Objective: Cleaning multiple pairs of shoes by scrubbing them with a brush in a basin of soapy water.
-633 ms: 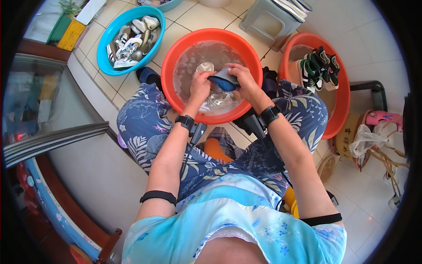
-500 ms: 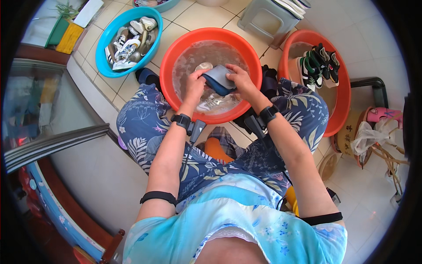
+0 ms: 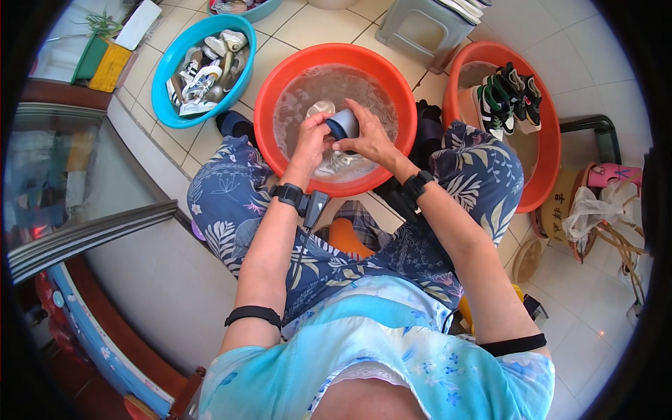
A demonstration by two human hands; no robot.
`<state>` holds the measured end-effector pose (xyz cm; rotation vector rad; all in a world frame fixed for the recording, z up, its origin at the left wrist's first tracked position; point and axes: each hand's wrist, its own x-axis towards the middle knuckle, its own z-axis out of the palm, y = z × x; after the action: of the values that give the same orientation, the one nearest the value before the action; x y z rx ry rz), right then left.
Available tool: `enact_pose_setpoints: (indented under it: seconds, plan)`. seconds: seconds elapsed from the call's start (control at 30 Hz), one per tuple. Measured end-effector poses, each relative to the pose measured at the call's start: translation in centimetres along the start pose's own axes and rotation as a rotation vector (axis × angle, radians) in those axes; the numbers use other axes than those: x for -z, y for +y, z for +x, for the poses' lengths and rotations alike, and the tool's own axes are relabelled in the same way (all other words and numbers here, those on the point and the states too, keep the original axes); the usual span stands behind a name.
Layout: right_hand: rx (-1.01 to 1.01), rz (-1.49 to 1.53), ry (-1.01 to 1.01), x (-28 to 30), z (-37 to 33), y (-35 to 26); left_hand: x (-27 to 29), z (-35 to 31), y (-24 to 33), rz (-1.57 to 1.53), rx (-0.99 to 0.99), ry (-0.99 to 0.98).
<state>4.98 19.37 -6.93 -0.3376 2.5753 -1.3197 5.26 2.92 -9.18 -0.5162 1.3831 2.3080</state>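
Over the red-orange basin (image 3: pixel 264 105) of cloudy water, I hold a bendy grey and navy insole (image 3: pixel 344 124), curled over so that its grey face shows. My left hand (image 3: pixel 313 140) grips its left end between thumb and fingers. My right hand (image 3: pixel 372 140) curves round its right side, thumb below and fingers above. In the water under my hands lies a pale shoe (image 3: pixel 337 165), partly hidden by them. Another whitish shoe part (image 3: pixel 320 108) breaks the surface just beyond my left hand.
A turquoise basin (image 3: pixel 162 105) with several wet shoes stands at the far left. To the right, another red-orange basin (image 3: pixel 549 150) holds dark green, black and white shoes (image 3: pixel 507 98). A grey stool (image 3: pixel 423 31) stands between, farther back. A glass-paned door (image 3: pixel 77 182) is at left.
The insole, spread fairly flat before, is now curled over. My right hand has shifted left and wraps round it, its fingers more extended.
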Motion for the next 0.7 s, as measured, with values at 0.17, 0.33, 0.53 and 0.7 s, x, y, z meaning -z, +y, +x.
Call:
enact_pose_setpoints:
  seconds: [0.17, 0.33, 0.53, 0.7]
  plan:
    - [-0.063, 0.256, -0.013, -0.6, 0.0, 0.6, -0.4, 0.1, -0.2, -0.168, 0.026, -0.054]
    - [-0.233, 0.471, -0.060, 0.0, 0.2, -0.6, -0.5, -0.2, 0.2, -0.211, 0.029, -0.079]
    - [-0.352, 0.477, -0.156, 1.9, 1.1, -1.1, -0.6, -1.0, 2.1, 0.151, -0.092, -0.131]
    - [-0.531, 0.582, -0.366, 3.6, 3.5, -2.1, -2.7, -2.9, 5.2, 1.101, -0.735, -0.177]
